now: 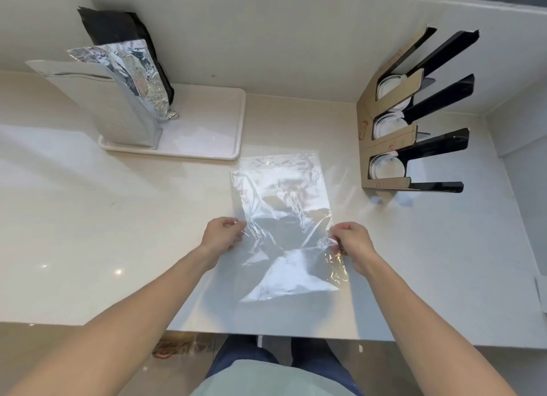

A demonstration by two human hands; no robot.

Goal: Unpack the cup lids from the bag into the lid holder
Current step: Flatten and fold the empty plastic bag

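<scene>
The clear bag (284,215) lies flat between both hands; the left hand (222,233) pinches its left edge, the right hand (352,242) its right. White lids (386,166) sit in the holder (384,135), far right.

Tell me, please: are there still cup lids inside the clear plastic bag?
No: the clear plastic bag lies flat and see-through with nothing inside, while white lids sit in the lid holder.

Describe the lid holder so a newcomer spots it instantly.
Look to the far right of the pale counter, against the back wall. The lid holder stands there: a brown cardboard front with black dividers forming three stacked slots, each showing a round white lid. Nothing else nearby is cardboard; the pouches sit on a tray far left.
</scene>
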